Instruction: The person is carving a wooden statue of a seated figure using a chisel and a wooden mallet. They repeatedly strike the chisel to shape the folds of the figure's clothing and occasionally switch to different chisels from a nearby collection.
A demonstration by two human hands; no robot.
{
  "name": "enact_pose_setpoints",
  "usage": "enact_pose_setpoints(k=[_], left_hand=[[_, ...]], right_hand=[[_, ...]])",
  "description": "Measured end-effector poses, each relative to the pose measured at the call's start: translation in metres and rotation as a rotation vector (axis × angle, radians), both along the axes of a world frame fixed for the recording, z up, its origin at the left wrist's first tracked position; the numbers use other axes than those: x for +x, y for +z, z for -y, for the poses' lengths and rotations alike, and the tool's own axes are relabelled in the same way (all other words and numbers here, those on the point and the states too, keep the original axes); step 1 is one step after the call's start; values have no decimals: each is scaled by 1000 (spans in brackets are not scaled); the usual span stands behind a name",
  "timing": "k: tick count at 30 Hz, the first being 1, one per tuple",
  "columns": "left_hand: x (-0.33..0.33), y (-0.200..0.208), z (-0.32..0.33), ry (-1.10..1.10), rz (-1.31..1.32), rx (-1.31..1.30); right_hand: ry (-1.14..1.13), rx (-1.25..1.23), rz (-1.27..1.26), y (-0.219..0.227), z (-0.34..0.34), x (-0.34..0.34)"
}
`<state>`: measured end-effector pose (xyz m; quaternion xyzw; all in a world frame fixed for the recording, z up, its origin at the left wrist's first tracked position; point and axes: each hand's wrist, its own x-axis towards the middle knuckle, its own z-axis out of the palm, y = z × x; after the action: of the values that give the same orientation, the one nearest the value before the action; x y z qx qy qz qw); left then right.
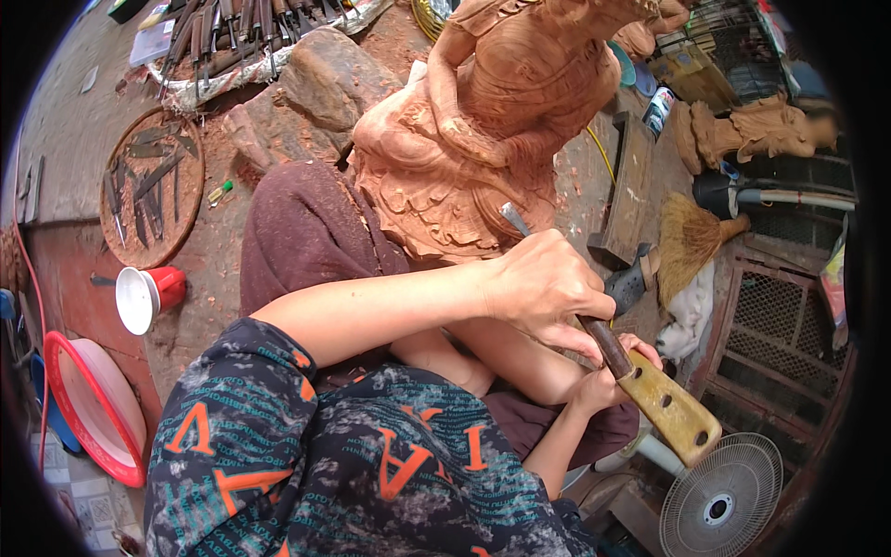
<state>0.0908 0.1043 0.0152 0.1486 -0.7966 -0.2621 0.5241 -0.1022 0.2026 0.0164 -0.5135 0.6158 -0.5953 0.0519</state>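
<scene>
So this person's sitting right up against a big carved reddish-brown figure [445,148], seated pose, knees practically around the base, shavings all over their brown trousers. Left hand [548,288] is curled snugly round a chisel [513,220] — the metal end pokes out near the figure's lower edge, though from here I can't tell if it's touching. A dark brown handle sticks out below that fist and runs to a yellow block [685,422] with three holes in it. Right hand [603,392] is tucked behind that spot, fingers bent, but mostly hidden, so no idea how tight its grip is or what it's got. Off to the left there's a round tray [181,232] of loose blades and a red-and-white cup [169,286]; over on the right, a straw broom [691,243] and a fan [742,511].
</scene>
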Motion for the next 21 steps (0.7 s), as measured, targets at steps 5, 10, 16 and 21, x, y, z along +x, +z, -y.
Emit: enact_pose_setpoints(k=[5, 10, 16, 21], left_hand=[[12, 2, 7, 15, 0, 24], [10, 8, 3, 68, 71, 53], [-9, 12, -22, 193, 285, 127], [-21, 23, -22, 54, 139, 140]], right_hand=[[-31, 140, -401, -3, -4, 0], [-22, 148, -323, -3, -3, -4], [85, 108, -116, -6, -7, -14], [67, 169, -36, -20, -11, -24]])
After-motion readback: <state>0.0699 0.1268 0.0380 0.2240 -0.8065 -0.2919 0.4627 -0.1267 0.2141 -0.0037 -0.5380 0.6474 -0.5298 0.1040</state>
